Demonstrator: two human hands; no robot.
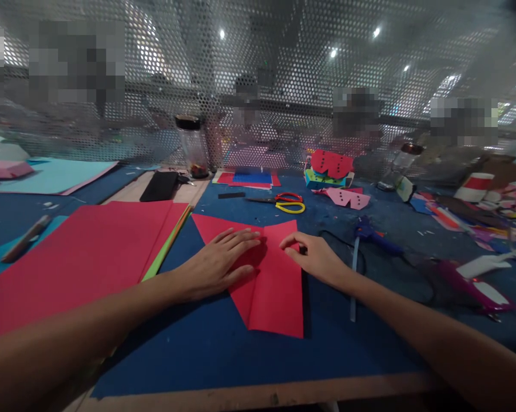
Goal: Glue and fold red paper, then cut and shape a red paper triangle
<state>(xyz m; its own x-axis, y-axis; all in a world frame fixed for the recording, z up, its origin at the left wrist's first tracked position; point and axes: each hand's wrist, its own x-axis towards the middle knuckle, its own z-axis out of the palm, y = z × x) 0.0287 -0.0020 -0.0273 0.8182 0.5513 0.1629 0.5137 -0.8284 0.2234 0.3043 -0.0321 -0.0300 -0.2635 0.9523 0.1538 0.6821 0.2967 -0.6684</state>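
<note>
A partly folded sheet of red paper (275, 286) lies on the blue felt mat (223, 349) in front of me. My left hand (217, 263) lies flat on the paper's left part, fingers stretched out and pressing it down. My right hand (313, 257) rests on the paper's upper right edge with its fingers curled together in a pinch at the fold. What, if anything, those fingertips hold is too small to see.
A stack of red sheets (78, 252) lies at the left. Red-and-yellow scissors (286, 202), a blue glue gun (376, 234), a jar (193, 146), a black case (159, 186) and paper shapes (330, 166) sit further back. Purple scissors (476, 286) lie right. A perforated screen stands behind.
</note>
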